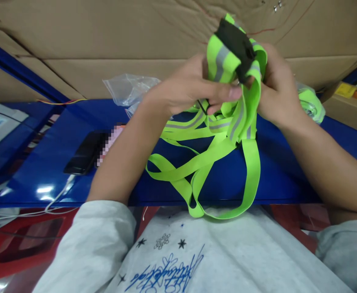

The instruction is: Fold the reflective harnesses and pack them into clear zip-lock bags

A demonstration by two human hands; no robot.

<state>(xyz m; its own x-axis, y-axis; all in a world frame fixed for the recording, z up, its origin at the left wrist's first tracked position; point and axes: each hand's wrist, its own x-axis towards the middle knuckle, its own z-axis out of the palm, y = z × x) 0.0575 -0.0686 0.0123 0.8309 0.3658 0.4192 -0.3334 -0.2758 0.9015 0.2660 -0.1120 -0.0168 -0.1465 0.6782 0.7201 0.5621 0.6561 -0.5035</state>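
Note:
Both my hands hold a neon-yellow reflective harness point(202, 160) with grey stripes, raised above the blue table. My left hand point(201, 87) is closed on its gathered straps, thumb pressed near a black plastic piece point(235, 42). On the other side, my right hand point(277, 81) wraps round the straps; its fingertips are hidden behind the webbing. Loose loops of strap hang down over the table's front edge, and some lie on the tabletop below my hands. A thin black cord shows by my left fingers.
A clear plastic bag point(131, 89) lies behind my left forearm. A black phone point(85, 152) with a white cable rests on the blue table point(44, 162). A bagged neon-yellow bundle point(311, 103) and a cardboard box point(349, 108) are at right. Cardboard point(105, 36) lines the back.

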